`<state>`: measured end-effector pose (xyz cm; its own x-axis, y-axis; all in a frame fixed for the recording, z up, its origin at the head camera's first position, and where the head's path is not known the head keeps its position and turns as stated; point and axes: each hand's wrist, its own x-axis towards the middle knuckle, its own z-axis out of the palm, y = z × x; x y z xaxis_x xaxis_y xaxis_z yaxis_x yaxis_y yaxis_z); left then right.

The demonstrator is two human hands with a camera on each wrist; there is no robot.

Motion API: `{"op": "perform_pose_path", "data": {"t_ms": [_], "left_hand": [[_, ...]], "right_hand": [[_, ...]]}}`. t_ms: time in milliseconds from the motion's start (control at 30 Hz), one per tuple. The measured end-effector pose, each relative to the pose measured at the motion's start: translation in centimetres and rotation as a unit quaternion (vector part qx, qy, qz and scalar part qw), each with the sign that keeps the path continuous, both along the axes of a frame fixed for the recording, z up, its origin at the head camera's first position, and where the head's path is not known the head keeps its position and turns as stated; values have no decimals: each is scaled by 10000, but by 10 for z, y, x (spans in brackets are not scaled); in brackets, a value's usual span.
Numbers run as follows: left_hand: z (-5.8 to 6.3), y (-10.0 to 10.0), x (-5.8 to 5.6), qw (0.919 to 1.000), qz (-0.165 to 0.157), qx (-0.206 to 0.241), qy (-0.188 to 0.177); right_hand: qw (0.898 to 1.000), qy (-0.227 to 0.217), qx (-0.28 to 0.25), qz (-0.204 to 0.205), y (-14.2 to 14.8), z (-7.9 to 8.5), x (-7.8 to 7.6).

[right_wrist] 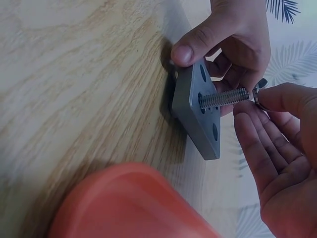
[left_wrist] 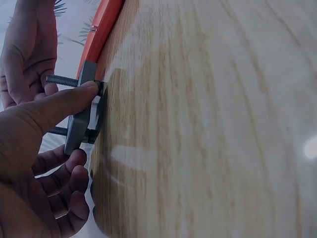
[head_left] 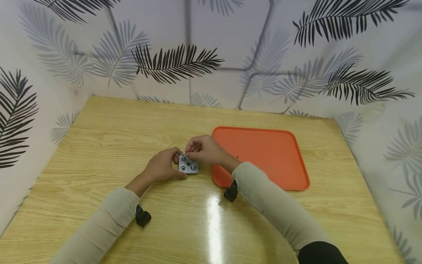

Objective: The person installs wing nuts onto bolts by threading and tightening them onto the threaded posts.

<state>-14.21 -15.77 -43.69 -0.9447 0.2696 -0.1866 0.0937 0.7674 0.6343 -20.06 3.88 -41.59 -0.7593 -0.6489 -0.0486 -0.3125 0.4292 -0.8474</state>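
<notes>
A grey metal plate [head_left: 188, 171] with several holes sits low over the wooden table, and two threaded bolts stand up through it. My left hand [head_left: 161, 165] grips the plate by its edges, thumb along the near side and fingers at the far side. In the left wrist view, dark bolt heads [left_wrist: 90, 136] show beneath the plate. My right hand [head_left: 207, 149] pinches a small wing nut [right_wrist: 257, 93] between thumb and fingers. That wing nut is at the tip of one bolt [right_wrist: 225, 98]; whether its thread has caught is unclear.
To the right lies an orange tray [head_left: 299, 157] with a raised rim, its left edge close to my right wrist. A small dark thing [head_left: 237, 157] shows in it near my wrist. The wooden table [head_left: 115, 146] meets a leaf-patterned cloth [head_left: 171, 84] at the back.
</notes>
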Motion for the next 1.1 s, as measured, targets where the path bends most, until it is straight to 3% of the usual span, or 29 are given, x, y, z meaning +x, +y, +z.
{"op": "perform_pose_path", "data": {"t_ms": [333,700,833,967,1100], "left_hand": [[1,0,-1,10000,-82,-29,-1],[1,0,-1,10000,-35,-49,22],[1,1,-2,9999,-59,-77,59],[1,1,-2,9999,-53,-97,54],[2,1,-2,9999,-72,-66,38]], "right_hand": [[9992,98,287,278,-3,1,-2],[9904,880,701,807,-5,6,-3],[9818,1298,991,966,-6,8,-4],[9666,1867,1393,1065,-9,11,-3],[9545,2163,1703,1149,-12,16,-1]]}}
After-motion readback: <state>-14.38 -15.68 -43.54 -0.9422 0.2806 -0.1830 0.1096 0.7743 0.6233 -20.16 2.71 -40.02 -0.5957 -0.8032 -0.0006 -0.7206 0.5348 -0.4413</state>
